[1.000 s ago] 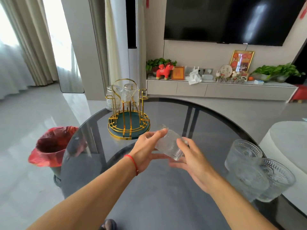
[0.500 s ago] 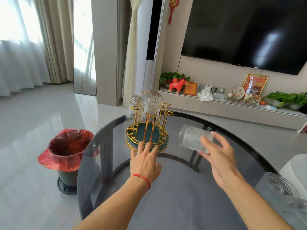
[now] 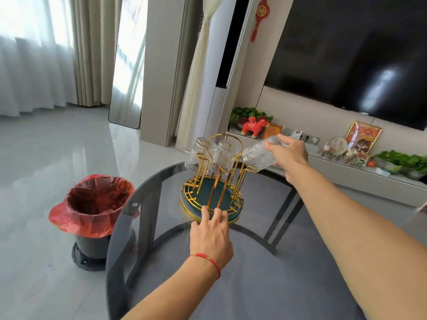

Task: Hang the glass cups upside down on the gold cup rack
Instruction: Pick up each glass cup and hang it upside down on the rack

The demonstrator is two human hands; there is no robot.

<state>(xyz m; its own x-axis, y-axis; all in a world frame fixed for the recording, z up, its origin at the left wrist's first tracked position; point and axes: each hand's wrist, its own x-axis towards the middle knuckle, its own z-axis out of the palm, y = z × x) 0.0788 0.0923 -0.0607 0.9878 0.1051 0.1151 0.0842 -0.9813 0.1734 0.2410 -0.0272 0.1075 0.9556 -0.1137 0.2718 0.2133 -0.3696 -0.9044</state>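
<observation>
The gold cup rack (image 3: pixel 215 181) with a dark green round base stands on the far part of the round glass table (image 3: pixel 254 273). Two ribbed glass cups (image 3: pixel 225 155) hang upside down on its far prongs. My right hand (image 3: pixel 287 152) grips a third glass cup (image 3: pixel 258 155) by its base, tilted mouth-down and leftward over a right-side prong of the rack. My left hand (image 3: pixel 211 236) rests with fingertips on the near rim of the rack's base, holding nothing.
A dark bin with a red bag (image 3: pixel 92 209) stands on the floor left of the table. Behind the table a low TV cabinet (image 3: pixel 346 167) carries plants, a red toy horse and frames. A large dark TV hangs above.
My right hand carried the cup up and away to the rack's right side and tipped it mouth-down. My left hand let go of the cup and settled on the rack's base rim.
</observation>
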